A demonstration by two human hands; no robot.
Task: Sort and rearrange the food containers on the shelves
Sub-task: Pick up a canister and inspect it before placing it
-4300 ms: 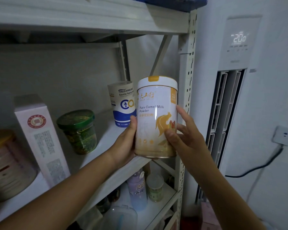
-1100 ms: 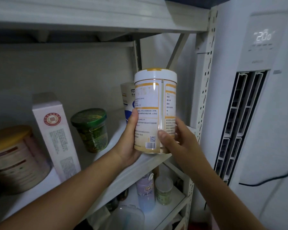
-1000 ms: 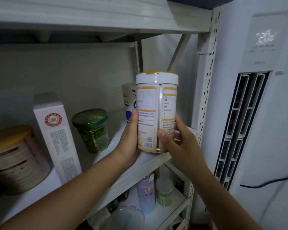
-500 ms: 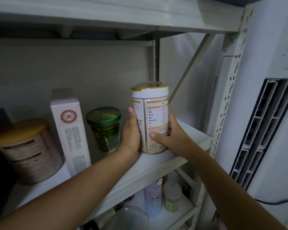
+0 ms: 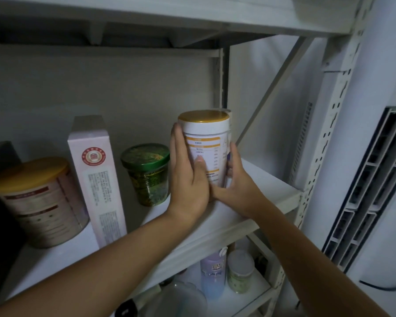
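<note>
Head view: the milk powder can (image 5: 206, 143), held in the air in front of the rack with its front label showing 4.3 s ago, is now deep over the middle shelf (image 5: 268, 181), just right of the green jar (image 5: 146, 177), back label to the camera. It nearly hides the blue-and-white canister (image 5: 230, 124), of which only a sliver shows behind it. Left hand (image 5: 188, 179) went from cupping the can low to lying flat on its left side, fingers (image 5: 176, 143) straight and together, thumb across the label. Right hand (image 5: 240, 191) grips the lower right, fingers (image 5: 234, 154) curled round the far side. Count on this shelf: one milk powder can, one canister, one green jar, one pink box (image 5: 96, 179), one large yellow-lidded tin (image 5: 37, 202). Lower shelf: one lilac bottle (image 5: 213, 273), one small jar (image 5: 239, 273). The can is upright, long axis vertical, yellow lid up; its base is hidden by the hands, so contact with the shelf cannot be told.
</note>
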